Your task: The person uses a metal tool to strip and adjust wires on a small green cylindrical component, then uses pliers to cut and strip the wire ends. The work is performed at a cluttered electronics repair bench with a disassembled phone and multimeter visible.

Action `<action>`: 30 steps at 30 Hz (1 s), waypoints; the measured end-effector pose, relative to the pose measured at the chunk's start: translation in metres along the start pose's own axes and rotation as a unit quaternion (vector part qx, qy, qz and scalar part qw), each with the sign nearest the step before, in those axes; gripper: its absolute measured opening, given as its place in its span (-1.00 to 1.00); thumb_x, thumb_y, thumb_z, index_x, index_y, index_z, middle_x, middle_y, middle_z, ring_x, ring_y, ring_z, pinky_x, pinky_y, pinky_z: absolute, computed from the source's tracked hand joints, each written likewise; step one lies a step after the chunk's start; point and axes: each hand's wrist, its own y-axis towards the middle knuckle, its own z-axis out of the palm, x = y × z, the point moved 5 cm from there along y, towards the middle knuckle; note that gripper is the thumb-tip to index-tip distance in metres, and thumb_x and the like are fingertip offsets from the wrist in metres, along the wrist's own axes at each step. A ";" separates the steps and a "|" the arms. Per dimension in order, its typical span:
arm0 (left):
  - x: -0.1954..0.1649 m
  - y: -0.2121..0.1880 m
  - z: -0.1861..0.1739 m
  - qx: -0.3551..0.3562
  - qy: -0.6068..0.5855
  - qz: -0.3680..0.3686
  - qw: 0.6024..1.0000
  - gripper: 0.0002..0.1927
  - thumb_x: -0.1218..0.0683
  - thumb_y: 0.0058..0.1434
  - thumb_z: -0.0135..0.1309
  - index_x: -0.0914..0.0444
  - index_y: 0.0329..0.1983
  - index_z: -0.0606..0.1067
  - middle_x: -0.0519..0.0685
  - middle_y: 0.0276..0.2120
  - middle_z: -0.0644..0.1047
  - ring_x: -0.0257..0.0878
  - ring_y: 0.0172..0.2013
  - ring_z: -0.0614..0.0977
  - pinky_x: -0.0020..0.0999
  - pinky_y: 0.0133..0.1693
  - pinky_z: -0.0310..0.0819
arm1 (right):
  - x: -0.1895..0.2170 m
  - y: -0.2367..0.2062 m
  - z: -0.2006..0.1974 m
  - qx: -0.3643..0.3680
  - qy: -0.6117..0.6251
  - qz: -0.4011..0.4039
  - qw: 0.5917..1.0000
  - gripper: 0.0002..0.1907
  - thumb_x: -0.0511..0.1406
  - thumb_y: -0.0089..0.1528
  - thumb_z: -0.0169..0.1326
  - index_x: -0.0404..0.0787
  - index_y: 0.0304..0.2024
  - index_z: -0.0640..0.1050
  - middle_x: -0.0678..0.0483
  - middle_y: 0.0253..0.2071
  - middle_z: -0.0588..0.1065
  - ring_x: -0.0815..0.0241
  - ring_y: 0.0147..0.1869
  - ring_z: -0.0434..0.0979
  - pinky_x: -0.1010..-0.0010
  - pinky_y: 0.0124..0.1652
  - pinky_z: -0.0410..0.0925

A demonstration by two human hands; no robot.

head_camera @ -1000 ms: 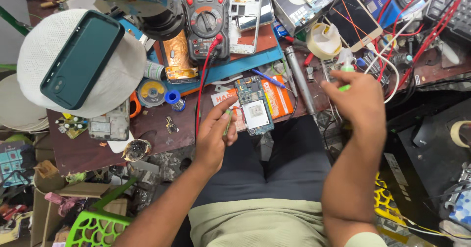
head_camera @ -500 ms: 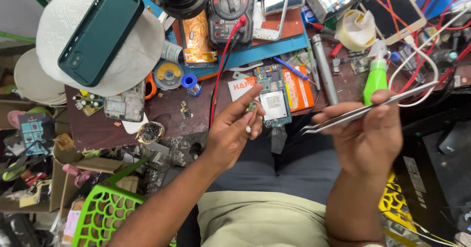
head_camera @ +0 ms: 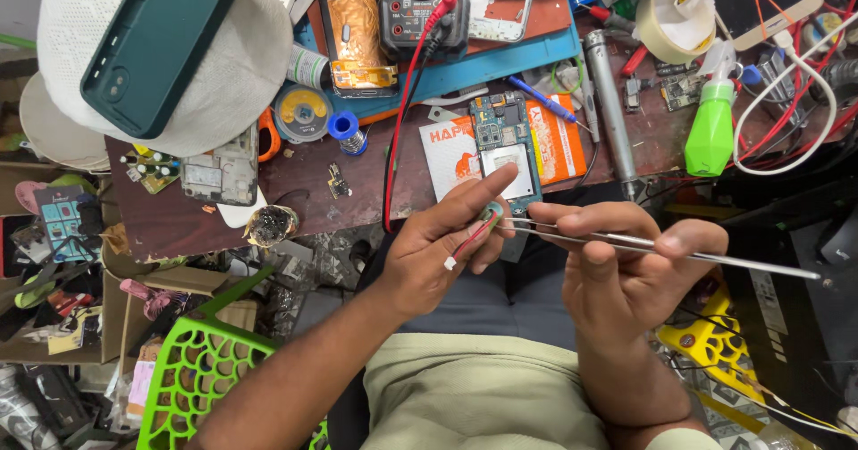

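My left hand point(head_camera: 442, 253) pinches a small round part with red and dark wires point(head_camera: 487, 218) just below the bench edge. My right hand point(head_camera: 626, 267) grips long metal tweezers point(head_camera: 661, 249), held level, their tips touching that small part. Behind my fingers an opened phone circuit board point(head_camera: 502, 142) lies on an orange and white card point(head_camera: 554, 137) at the front of the dark red bench point(head_camera: 313, 182).
A multimeter point(head_camera: 420, 3) with a red lead, a green spray bottle point(head_camera: 710, 124), a tape roll point(head_camera: 675, 21), a solder spool point(head_camera: 304, 115), a white hat under a green phone case point(head_camera: 156, 48), a metal pen-like tool point(head_camera: 608, 110), and a green plastic basket point(head_camera: 201, 370) at lower left.
My right hand has put down the green bottle, which now stands on the bench. It has come down and left, bringing the tweezers' tips to the small part in my left hand.
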 end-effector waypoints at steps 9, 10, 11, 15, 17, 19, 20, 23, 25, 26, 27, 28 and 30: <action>0.005 -0.002 -0.003 0.006 0.058 0.035 0.998 -0.47 0.19 0.54 -0.17 0.36 0.56 0.19 -0.04 -0.07 0.39 -0.31 -0.27 0.39 -0.46 -0.20 0.30 | -0.004 -0.002 0.002 -0.005 -0.025 0.004 1.000 -0.62 -0.35 0.52 0.11 -0.01 0.08 0.13 -0.24 -0.13 0.53 0.01 -0.07 0.66 0.03 0.04 0.56; 0.005 -0.003 -0.003 0.006 0.068 0.039 0.997 -0.47 0.20 0.54 -0.17 0.36 0.56 0.19 -0.04 -0.08 0.38 -0.31 -0.27 0.39 -0.46 -0.20 0.30 | -0.004 -0.002 0.002 -0.009 -0.027 0.018 0.999 -0.62 -0.35 0.53 0.10 -0.01 0.10 0.12 -0.26 -0.13 0.54 -0.02 -0.08 0.67 0.07 0.00 0.57; 0.004 -0.004 -0.002 0.010 0.087 0.047 0.995 -0.46 0.20 0.54 -0.15 0.36 0.57 0.19 -0.07 -0.12 0.35 -0.33 -0.29 0.38 -0.48 -0.20 0.30 | -0.004 -0.002 0.000 -0.018 -0.029 0.040 0.999 -0.62 -0.35 0.52 0.09 -0.02 0.11 0.11 -0.30 -0.14 0.54 -0.07 -0.10 0.69 0.14 -0.07 0.58; -0.001 -0.006 -0.001 -0.005 0.209 0.065 0.976 -0.44 0.22 0.54 -0.11 0.33 0.58 0.18 -0.08 -0.11 0.37 -0.39 -0.26 0.38 -0.53 -0.19 0.32 | -0.007 0.002 -0.003 -0.015 0.004 0.117 0.993 -0.63 -0.34 0.55 0.04 -0.05 0.14 0.09 -0.38 -0.12 0.54 -0.17 -0.10 0.70 0.20 -0.11 0.61; -0.004 -0.005 -0.002 -0.019 0.277 0.087 0.957 -0.43 0.22 0.55 -0.08 0.29 0.58 0.11 -0.08 -0.08 0.46 -0.43 -0.20 0.44 -0.56 -0.10 0.37 | -0.009 0.005 -0.003 0.000 0.024 0.131 0.991 -0.64 -0.34 0.57 0.03 -0.06 0.15 0.09 -0.38 -0.11 0.53 -0.17 -0.11 0.69 0.17 -0.08 0.61; -0.009 -0.005 -0.001 -0.024 0.331 0.132 0.934 -0.37 0.20 0.58 -0.04 0.23 0.60 -0.01 -0.13 -0.09 0.55 -0.50 -0.13 0.56 -0.58 0.07 0.45 | -0.013 0.008 -0.003 0.024 0.035 0.129 0.991 -0.64 -0.33 0.55 0.04 -0.07 0.16 0.11 -0.36 -0.10 0.53 -0.15 -0.11 0.68 0.13 -0.07 0.62; -0.006 -0.005 -0.004 -0.041 0.292 0.102 0.950 -0.33 0.20 0.56 -0.03 0.23 0.62 -0.03 -0.12 -0.08 0.55 -0.51 -0.16 0.53 -0.61 -0.01 0.42 | -0.015 0.010 -0.004 0.039 0.036 0.125 0.991 -0.63 -0.31 0.53 0.06 -0.08 0.18 0.12 -0.35 -0.09 0.52 -0.15 -0.10 0.68 0.11 -0.06 0.62; 0.002 -0.003 -0.011 -0.079 0.210 0.041 0.974 -0.24 0.21 0.50 -0.02 0.22 0.66 -0.07 -0.11 -0.05 0.56 -0.52 -0.19 0.46 -0.65 -0.15 0.36 | -0.021 0.013 -0.007 0.085 0.019 0.111 0.990 -0.64 -0.25 0.49 0.10 -0.18 0.13 0.19 -0.35 -0.07 0.52 -0.15 -0.06 0.66 0.09 -0.03 0.61; 0.004 -0.002 -0.013 -0.090 0.203 0.040 0.974 -0.23 0.21 0.50 -0.02 0.22 0.66 -0.08 -0.12 -0.03 0.55 -0.51 -0.18 0.47 -0.63 -0.15 0.35 | -0.026 0.014 -0.010 0.102 0.009 0.110 0.989 -0.64 -0.21 0.48 0.11 -0.23 0.07 0.23 -0.36 -0.07 0.53 -0.17 -0.03 0.66 0.07 -0.02 0.60; 0.004 -0.001 -0.013 -0.089 0.221 0.050 0.970 -0.23 0.22 0.50 -0.02 0.22 0.67 -0.09 -0.10 -0.03 0.55 -0.49 -0.16 0.49 -0.61 -0.11 0.38 | -0.028 0.013 -0.011 0.103 0.008 0.115 0.988 -0.64 -0.19 0.48 0.10 -0.25 0.05 0.24 -0.36 -0.07 0.54 -0.18 -0.03 0.67 0.07 -0.01 0.60; 0.003 -0.001 -0.013 -0.089 0.240 0.061 0.965 -0.22 0.22 0.51 -0.02 0.22 0.67 -0.11 -0.09 -0.04 0.55 -0.47 -0.13 0.51 -0.60 -0.07 0.41 | -0.031 0.013 -0.012 0.097 0.007 0.119 0.988 -0.64 -0.18 0.48 0.09 -0.26 0.04 0.24 -0.37 -0.07 0.54 -0.19 -0.03 0.67 0.07 -0.01 0.60; 0.003 0.000 -0.013 -0.088 0.259 0.071 0.959 -0.21 0.23 0.51 -0.02 0.21 0.67 -0.12 -0.07 -0.04 0.55 -0.45 -0.11 0.53 -0.58 -0.03 0.44 | -0.034 0.013 -0.013 0.092 0.006 0.124 0.988 -0.63 -0.16 0.49 0.09 -0.26 0.04 0.24 -0.37 -0.08 0.55 -0.19 -0.03 0.68 0.07 -0.01 0.61; 0.002 0.003 -0.012 -0.067 0.259 0.096 0.959 -0.20 0.23 0.53 -0.02 0.20 0.67 -0.17 -0.02 -0.02 0.59 -0.39 -0.05 0.60 -0.52 0.08 0.50 | -0.038 0.012 -0.014 0.069 0.003 0.133 0.989 -0.62 -0.15 0.49 0.06 -0.23 0.06 0.22 -0.37 -0.10 0.56 -0.19 -0.05 0.69 0.09 -0.04 0.60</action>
